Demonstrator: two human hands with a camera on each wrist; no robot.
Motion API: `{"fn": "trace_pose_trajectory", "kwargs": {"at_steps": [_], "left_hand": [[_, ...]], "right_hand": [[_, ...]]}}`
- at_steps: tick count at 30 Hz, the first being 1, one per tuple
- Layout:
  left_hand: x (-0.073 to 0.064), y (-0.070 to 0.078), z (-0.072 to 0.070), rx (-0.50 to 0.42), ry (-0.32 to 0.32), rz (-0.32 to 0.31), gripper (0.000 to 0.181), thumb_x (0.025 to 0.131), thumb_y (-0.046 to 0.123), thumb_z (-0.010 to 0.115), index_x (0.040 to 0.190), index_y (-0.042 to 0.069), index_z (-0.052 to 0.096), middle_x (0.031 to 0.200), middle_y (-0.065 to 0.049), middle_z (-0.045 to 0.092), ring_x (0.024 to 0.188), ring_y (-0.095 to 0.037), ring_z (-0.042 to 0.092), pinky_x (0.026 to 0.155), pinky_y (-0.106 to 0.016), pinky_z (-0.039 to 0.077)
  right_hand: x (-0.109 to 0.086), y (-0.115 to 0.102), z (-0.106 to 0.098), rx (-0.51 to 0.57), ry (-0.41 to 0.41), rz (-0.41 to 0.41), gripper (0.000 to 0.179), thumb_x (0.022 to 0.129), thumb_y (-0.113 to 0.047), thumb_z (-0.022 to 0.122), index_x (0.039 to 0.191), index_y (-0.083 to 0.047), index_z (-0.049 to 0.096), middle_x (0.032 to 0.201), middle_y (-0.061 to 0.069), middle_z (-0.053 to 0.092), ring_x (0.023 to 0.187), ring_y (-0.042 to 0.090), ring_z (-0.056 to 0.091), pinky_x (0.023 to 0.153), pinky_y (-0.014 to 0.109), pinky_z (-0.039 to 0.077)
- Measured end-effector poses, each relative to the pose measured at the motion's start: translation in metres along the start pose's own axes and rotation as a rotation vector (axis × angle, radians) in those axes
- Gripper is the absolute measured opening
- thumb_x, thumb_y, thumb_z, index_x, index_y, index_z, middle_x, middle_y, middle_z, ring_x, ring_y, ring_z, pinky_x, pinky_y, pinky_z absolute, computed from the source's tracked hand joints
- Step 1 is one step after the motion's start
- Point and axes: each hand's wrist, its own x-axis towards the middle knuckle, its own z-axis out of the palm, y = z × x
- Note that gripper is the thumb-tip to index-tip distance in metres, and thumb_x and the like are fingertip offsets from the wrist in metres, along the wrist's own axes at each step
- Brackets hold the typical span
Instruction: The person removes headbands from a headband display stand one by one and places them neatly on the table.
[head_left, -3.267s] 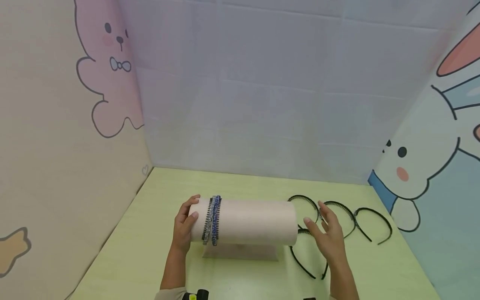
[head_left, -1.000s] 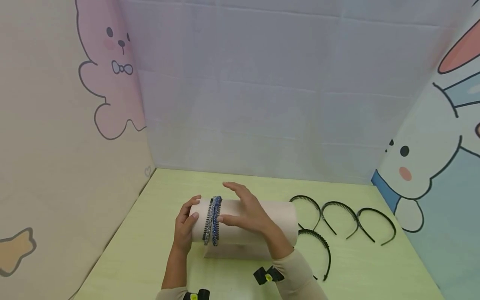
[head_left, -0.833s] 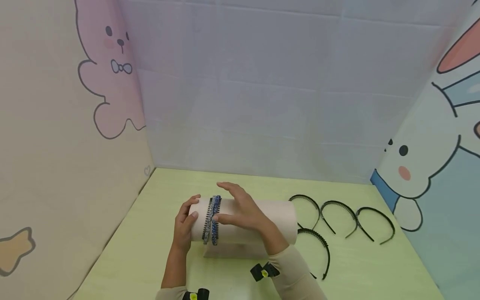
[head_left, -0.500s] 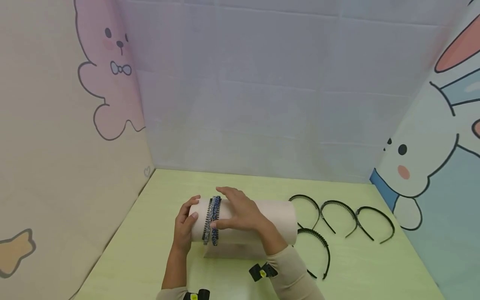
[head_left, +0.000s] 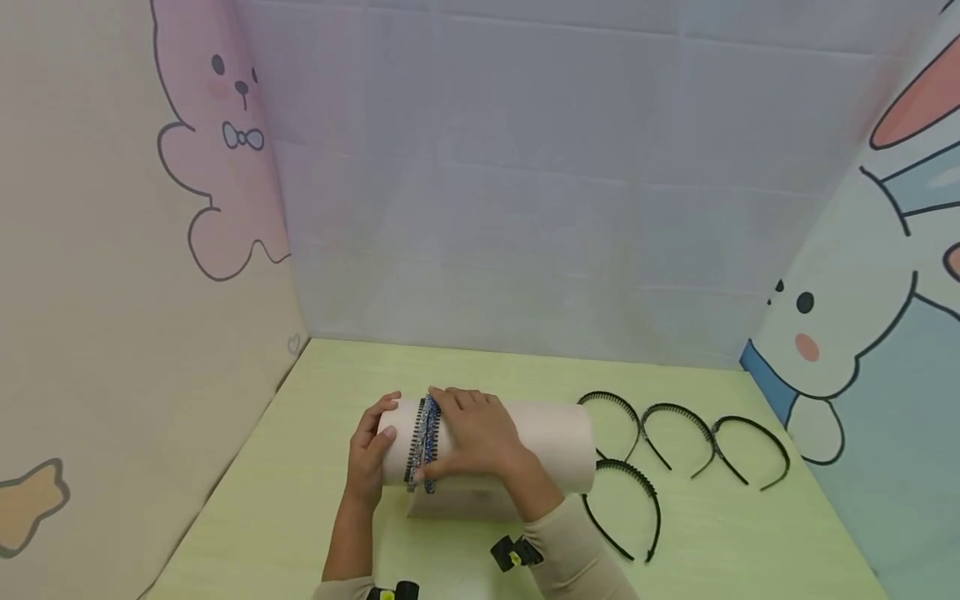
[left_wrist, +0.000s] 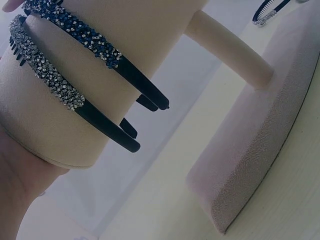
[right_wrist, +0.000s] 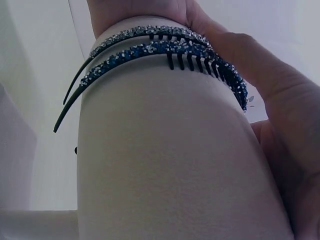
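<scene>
Through the head camera I watched the left hand point(head_left: 367, 454) clamped round the left end of the cream roll point(head_left: 551, 433). Near but apart from it, the right hand point(head_left: 483, 433) gripped the blue headband point(left_wrist: 92, 41) across the roll, a fingertip at its upper part, the thumb near its lower end. I could not tell whether it also pressed the silver headband point(left_wrist: 50, 75) just beside, toward the left end. Both bands' dark tips stuck out past the roll's surface. The roll overhung its base point(head_left: 450, 504) at both ends. Just beyond its right end lay a black headband point(head_left: 641, 479); behind were three more black headbands point(head_left: 678, 409), the outermost near the right edge. The table point(head_left: 262, 517) stretched wide leftward and back to the back wall point(head_left: 480, 208).
</scene>
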Motion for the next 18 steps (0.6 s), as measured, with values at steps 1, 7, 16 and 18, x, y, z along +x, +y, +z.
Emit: {"fn": "trace_pose_trajectory", "kwargs": {"at_steps": [1,7,16,18], "left_hand": [[-0.0001,-0.0002,0.0001,0.001,-0.001,0.002,0.029,0.093,-0.004,0.036,0.121,-0.006,0.042,0.136,-0.024,0.035,0.113,-0.021,0.046,0.082,-0.028,0.043],[0.0007,0.0005,-0.0003,-0.006,0.001,0.005,0.028,0.093,-0.003,0.036,0.12,-0.007,0.041,0.136,-0.024,0.035,0.11,-0.022,0.047,0.08,-0.028,0.044],[-0.0005,-0.0037,-0.0016,-0.025,-0.001,0.003,0.029,0.093,-0.002,0.037,0.121,-0.005,0.043,0.136,-0.023,0.035,0.104,-0.02,0.05,0.076,-0.027,0.046],[-0.0006,-0.0046,-0.0017,-0.03,0.001,-0.008,0.029,0.093,0.0,0.039,0.121,-0.006,0.042,0.137,-0.023,0.035,0.103,-0.02,0.051,0.076,-0.027,0.046]], "right_hand": [[-0.0004,-0.0007,-0.0004,-0.004,0.001,0.001,0.112,0.058,-0.076,0.065,0.145,-0.015,0.031,0.137,0.006,0.045,0.121,0.025,0.043,0.095,0.043,0.034],[0.0003,-0.0019,0.0003,-0.015,0.004,0.011,0.112,0.057,-0.075,0.067,0.144,-0.015,0.032,0.136,0.005,0.045,0.12,0.024,0.044,0.095,0.044,0.034],[-0.0008,-0.0019,-0.0016,-0.015,-0.019,0.031,0.108,0.058,-0.072,0.069,0.142,-0.014,0.033,0.132,0.005,0.048,0.117,0.023,0.046,0.094,0.043,0.035],[-0.0012,-0.0015,-0.0012,-0.021,-0.024,0.036,0.108,0.059,-0.072,0.068,0.142,-0.013,0.033,0.131,0.005,0.049,0.116,0.024,0.046,0.094,0.043,0.035]]}}
